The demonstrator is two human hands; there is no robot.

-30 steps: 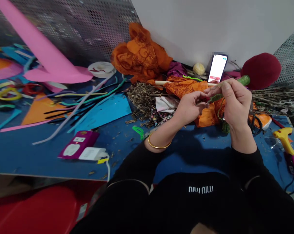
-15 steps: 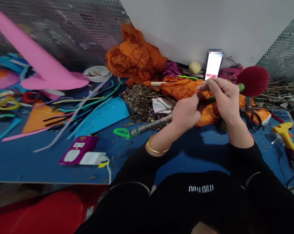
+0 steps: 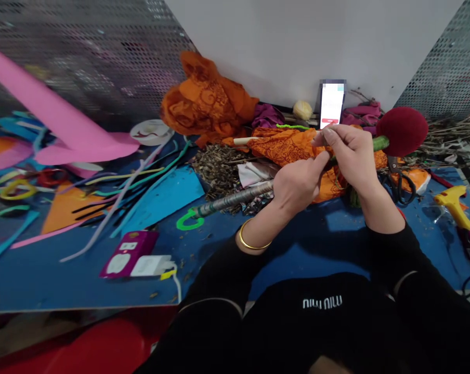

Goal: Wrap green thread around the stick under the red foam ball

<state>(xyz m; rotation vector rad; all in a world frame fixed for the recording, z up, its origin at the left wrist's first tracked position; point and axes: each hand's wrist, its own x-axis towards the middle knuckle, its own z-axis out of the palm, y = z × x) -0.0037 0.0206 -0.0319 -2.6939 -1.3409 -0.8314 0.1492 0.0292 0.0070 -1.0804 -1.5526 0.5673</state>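
Note:
A wrapped stick (image 3: 235,199) runs slantwise in front of me, with a bright green hook-shaped pipe cleaner (image 3: 190,220) at its lower left end. At its upper right end sits a dark red fuzzy ball (image 3: 402,131) on a green-wrapped neck (image 3: 380,143). My left hand (image 3: 295,182) is closed round the middle of the stick. My right hand (image 3: 354,156) is closed on the stick near the ball, thumb and forefinger pinched together; whatever lies between those fingertips is hidden. Green strands hang below the hands.
Behind the hands lie orange patterned cloth (image 3: 285,145), dried plant bits (image 3: 215,169) and a lit phone (image 3: 331,104). Black-handled scissors (image 3: 401,187) and a yellow glue gun (image 3: 455,205) are at right. A pink cone hat (image 3: 87,148), blue sheet (image 3: 165,200) and purple power strip (image 3: 129,252) are left.
The view has shifted slightly. More of the green neck shows between my right hand and the red ball. Both hands remain closed on the stick.

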